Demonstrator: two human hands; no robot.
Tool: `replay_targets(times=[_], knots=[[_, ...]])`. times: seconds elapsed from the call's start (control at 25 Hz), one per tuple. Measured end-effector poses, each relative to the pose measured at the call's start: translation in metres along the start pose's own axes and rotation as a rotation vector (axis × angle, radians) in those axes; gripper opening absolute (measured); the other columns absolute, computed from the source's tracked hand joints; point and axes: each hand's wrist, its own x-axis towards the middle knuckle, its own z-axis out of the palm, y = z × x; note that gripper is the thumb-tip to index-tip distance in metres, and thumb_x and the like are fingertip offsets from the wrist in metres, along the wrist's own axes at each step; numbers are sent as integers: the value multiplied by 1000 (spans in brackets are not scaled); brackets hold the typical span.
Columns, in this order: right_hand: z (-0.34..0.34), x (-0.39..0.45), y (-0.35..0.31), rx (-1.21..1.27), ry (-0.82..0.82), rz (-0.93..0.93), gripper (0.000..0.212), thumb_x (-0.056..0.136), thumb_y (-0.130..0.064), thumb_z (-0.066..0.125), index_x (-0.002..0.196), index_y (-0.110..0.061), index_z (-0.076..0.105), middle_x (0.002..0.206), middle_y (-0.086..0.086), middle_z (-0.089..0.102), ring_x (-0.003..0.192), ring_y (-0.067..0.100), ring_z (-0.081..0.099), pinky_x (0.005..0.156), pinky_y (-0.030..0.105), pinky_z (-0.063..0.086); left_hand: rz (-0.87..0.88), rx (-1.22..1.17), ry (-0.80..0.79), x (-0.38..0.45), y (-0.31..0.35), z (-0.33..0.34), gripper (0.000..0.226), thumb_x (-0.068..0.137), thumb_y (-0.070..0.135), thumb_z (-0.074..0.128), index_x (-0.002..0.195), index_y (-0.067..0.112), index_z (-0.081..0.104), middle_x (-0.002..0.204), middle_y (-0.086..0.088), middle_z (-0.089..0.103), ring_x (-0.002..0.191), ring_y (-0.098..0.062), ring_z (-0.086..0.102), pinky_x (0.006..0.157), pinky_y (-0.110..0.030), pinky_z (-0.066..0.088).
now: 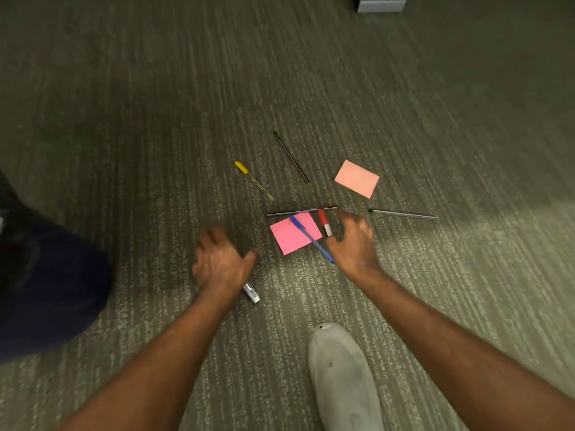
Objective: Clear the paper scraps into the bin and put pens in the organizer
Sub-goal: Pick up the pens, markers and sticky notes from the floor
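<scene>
The blue pen (312,239) lies across the pink scrap (287,236); right hand (354,241), fingers loosely apart, should pinch its near end; left hand (219,259) grips a white marker (252,293).

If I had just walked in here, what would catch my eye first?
Probably the two bright notes on the grey carpet: a pink sticky note with a blue pen lying across it, and a peach note farther right. Pens lie scattered around them, among them a yellow pen, with the left hand and right hand reaching in.
</scene>
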Motion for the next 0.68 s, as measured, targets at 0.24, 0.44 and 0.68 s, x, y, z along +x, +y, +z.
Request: replay_targets(times=[0.24, 0.44, 0.68], knots=[[12, 1, 16, -6, -12, 5, 43, 90, -26, 73, 127, -12, 56, 119, 9, 60, 105, 25, 59, 82, 30, 47, -133, -81, -36, 6, -9, 25, 78, 82, 46, 77, 127, -4, 39, 122, -30, 62, 111, -46, 62, 87, -45, 50], [5, 6, 16, 74, -31, 0, 15, 91, -17, 70, 104, -13, 65, 90, 1, 66, 77, 20, 63, 55, 22, 34, -245, -351, -80, 22, -7, 19, 34, 87, 27, 75, 111, 4, 69, 113, -22, 71, 107, -39, 67, 87, -40, 52], [-5, -22, -28, 484, -88, 26, 18, 99, -19, 61, 117, -18, 59, 98, -8, 62, 83, 11, 64, 67, 27, 57, -300, -1247, -229, 11, 46, 10, 13, 102, 27, 57, 111, 21, 63, 75, -2, 58, 54, -16, 57, 52, -27, 51]])
